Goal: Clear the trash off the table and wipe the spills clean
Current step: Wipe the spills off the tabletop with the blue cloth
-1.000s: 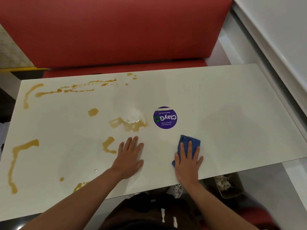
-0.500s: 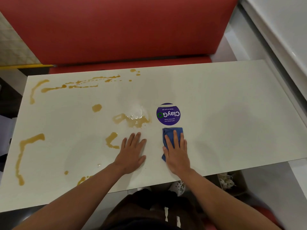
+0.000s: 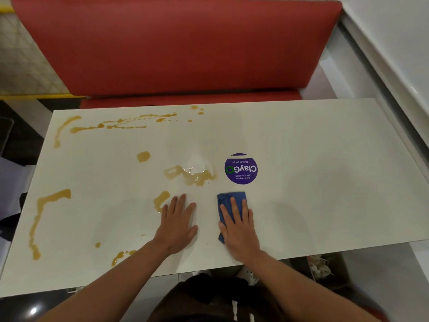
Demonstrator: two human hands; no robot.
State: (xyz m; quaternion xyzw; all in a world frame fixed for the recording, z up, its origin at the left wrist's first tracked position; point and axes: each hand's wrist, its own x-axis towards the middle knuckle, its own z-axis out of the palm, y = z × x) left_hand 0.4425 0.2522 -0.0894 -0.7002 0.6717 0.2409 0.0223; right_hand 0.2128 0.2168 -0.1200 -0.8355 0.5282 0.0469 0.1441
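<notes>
A white table (image 3: pixel 325 187) carries several brown liquid spills: a puddle (image 3: pixel 192 176) near the middle, a small blot (image 3: pixel 143 156), streaks along the far edge (image 3: pixel 123 124) and a long trail at the left (image 3: pixel 44 205). My right hand (image 3: pixel 239 226) presses flat on a folded blue cloth (image 3: pixel 228 201) just below a round purple sticker (image 3: pixel 241 168). My left hand (image 3: pixel 177 224) rests flat on the table beside a short brown streak (image 3: pixel 160 201), fingers straight, holding nothing.
A red bench seat (image 3: pixel 176 43) runs behind the table. A white ledge (image 3: pixel 394 54) lies at the right. Under the table's near right edge sits a bin with crumpled trash (image 3: pixel 321 268). More brown drops (image 3: pixel 120 256) lie at the near edge.
My right hand has slid the blue cloth to the left, from below right of the sticker to just beneath it. My left hand has stayed in place.
</notes>
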